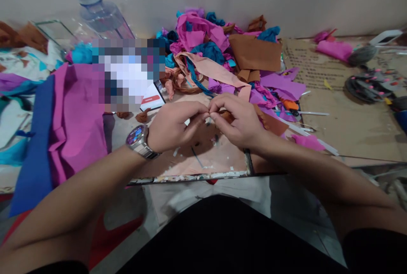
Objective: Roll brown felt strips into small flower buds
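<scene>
Dark lap and two bare forearms fill the near edge. At the grip, the left hand (173, 125) and right hand (239, 122) meet fingertip to fingertip, pinching a small brown paper scrap (226, 116) just above the bench (219, 161), probably held close for fine control. A wristwatch (139, 140) sits on the left wrist. A magenta sheet (76, 117) lies to the left. Coloured paper scraps (210, 49) are heaped behind the hands, within easy reach, and a plastic bottle (98, 11) stands beyond.
</scene>
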`<action>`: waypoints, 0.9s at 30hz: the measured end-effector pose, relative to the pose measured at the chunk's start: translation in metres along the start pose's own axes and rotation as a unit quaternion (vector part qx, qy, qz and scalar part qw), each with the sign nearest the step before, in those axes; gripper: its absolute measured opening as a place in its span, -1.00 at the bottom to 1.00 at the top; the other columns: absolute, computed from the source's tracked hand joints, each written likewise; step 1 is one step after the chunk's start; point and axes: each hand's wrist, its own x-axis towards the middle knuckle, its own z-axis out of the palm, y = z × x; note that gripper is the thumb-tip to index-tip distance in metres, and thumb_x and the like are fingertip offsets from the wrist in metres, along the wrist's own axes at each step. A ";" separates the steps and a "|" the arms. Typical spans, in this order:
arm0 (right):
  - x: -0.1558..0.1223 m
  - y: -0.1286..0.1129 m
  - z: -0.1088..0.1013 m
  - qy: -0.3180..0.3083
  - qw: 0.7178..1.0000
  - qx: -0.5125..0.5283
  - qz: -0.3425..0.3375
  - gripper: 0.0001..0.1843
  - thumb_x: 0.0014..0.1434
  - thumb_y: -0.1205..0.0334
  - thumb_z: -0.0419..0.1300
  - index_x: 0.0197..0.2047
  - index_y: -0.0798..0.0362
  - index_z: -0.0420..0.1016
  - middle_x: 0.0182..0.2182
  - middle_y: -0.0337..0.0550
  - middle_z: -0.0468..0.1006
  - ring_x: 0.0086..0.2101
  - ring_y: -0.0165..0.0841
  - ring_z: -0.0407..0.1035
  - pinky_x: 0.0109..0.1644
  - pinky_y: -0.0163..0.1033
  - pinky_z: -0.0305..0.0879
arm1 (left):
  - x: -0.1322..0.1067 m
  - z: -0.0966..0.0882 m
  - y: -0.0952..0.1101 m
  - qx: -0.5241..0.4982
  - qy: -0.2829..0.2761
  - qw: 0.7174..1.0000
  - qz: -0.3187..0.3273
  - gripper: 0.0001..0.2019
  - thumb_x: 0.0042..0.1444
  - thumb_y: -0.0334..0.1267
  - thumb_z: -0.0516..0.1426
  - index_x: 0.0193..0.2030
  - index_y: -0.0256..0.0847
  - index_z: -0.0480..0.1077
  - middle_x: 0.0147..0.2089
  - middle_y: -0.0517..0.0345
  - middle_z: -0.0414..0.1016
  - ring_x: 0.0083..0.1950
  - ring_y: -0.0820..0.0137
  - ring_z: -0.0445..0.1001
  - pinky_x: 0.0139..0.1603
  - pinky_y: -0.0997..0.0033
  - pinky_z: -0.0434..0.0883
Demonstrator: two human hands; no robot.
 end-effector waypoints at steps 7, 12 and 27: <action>0.000 -0.003 0.006 -0.010 0.995 0.085 0.059 -0.88 0.37 0.25 0.11 -0.25 0.01 0.37 -0.24 -0.12 0.55 -0.20 -0.30 0.43 -0.04 -0.15 0.35 | -0.006 0.002 -0.008 0.134 -0.001 0.989 0.061 -0.79 0.39 -0.26 0.11 -0.05 -0.10 0.60 -0.26 0.05 0.66 -0.24 0.31 0.61 -0.25 0.35 0.39; -0.001 -0.003 0.007 -0.021 0.982 0.146 0.117 -0.84 0.39 0.20 0.12 -0.24 0.05 0.42 -0.28 -0.17 0.54 -0.26 -0.35 0.39 -0.13 -0.22 0.33 | -0.006 0.001 -0.007 0.107 0.031 0.992 0.066 -0.84 0.37 -0.25 0.17 -0.06 -0.10 0.61 -0.25 0.06 0.67 -0.23 0.31 0.61 -0.25 0.36 0.40; 0.000 0.000 -0.003 0.021 0.971 0.187 0.147 -0.76 0.41 0.09 0.20 -0.13 0.05 0.63 -0.19 -0.13 0.68 -0.17 -0.32 0.53 -0.03 -0.19 0.44 | 0.003 -0.006 0.004 -0.103 0.024 0.989 -0.108 -0.74 0.38 -0.08 0.17 -0.23 -0.17 0.57 -0.33 0.13 0.67 -0.40 0.43 0.54 -0.30 0.39 0.45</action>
